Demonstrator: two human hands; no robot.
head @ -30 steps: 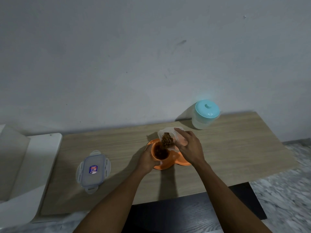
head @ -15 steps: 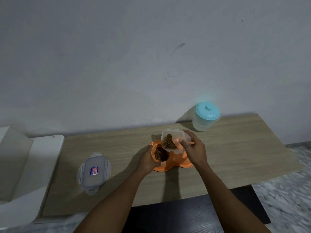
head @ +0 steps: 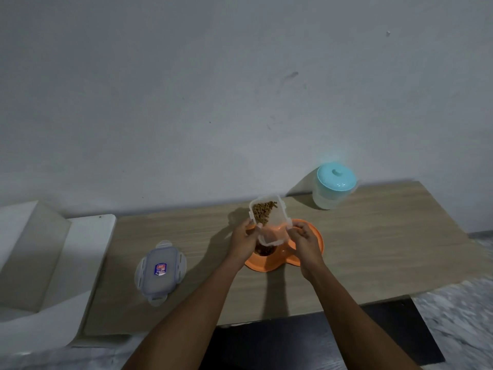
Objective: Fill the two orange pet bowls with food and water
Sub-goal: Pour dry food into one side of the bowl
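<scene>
Food container (head: 270, 221) between left hand (head: 244, 240) and right hand (head: 305, 243), above orange bowls (head: 262, 266).

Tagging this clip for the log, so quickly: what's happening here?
A person holds a clear food container with the left hand and the right hand, just above the orange double bowl on the table. Kibble sits in the container's far end, and the bowl's left well has brown food in it. The lid lies off to the left; a teal-lidded jar stands at the back right, closed.
</scene>
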